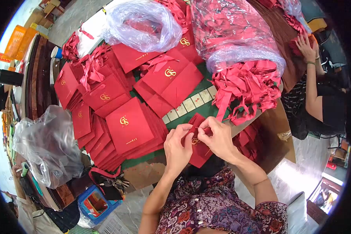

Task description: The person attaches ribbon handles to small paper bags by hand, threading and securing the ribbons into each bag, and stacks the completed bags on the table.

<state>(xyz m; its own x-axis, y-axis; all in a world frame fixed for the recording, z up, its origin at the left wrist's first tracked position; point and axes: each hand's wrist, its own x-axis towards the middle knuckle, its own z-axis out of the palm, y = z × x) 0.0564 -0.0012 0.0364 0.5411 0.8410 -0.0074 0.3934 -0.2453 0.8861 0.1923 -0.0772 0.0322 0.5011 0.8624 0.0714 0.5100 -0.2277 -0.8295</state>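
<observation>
A: What is hidden of the red pouch (202, 155) between the left hand (176, 150) and right hand (219, 139)?
B: The right hand's fingers cover part of its gold emblem (195, 141). Which bit of the pouch the fingertips pinch is too small to tell.
A: Can the gold line of lettering (136, 140) on the stacked pouches (130, 126) be read?
B: No, too tiny.
A: What is cut off?
B: The plastic bag (238, 23) of ribbons, by the top edge.
A: And the bench (201, 109)?
B: Mostly covered by pouches and ribbons.
</observation>
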